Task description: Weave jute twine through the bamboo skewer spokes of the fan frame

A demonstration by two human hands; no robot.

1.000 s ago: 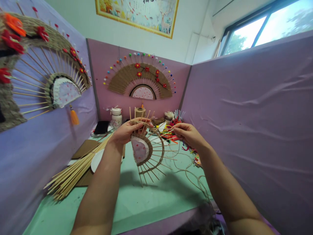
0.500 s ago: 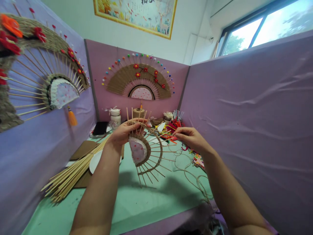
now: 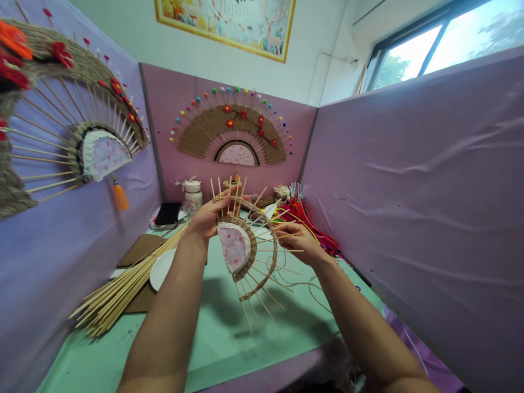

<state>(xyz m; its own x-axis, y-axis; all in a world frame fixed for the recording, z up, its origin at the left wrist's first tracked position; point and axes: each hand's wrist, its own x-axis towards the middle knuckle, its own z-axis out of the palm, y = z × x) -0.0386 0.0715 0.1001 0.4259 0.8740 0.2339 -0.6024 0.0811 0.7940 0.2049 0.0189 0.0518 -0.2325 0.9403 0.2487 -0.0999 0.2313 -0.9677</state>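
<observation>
My left hand [image 3: 206, 216] grips a half-made woven fan [image 3: 251, 256] by its upper left edge and holds it tilted above the table. The fan has thin wooden sticks fanning out from a half-round, flower-printed cloth centre [image 3: 235, 249] with white lace trim. A ring of twisted twine is woven through the sticks farther out. At the fan's right rim, the fingers of my right hand [image 3: 301, 243] are pinched together on the twine, whose grip point is partly hidden by the sticks. Loose twine [image 3: 313, 285] trails below that hand onto the table.
A bundle of thin sticks [image 3: 123, 289] lies left, beside a white plate [image 3: 161, 270] and brown cardboard [image 3: 139, 251]. At the back stand a white lidded jar [image 3: 192, 194] and red pipe cleaners [image 3: 311, 224]. Finished fans [image 3: 196, 136] hang on the partitions.
My right hand has moved left and slightly down, from beside the fan to its rim. The fan has shifted a little and turned. The trailing twine has been drawn in toward the fan.
</observation>
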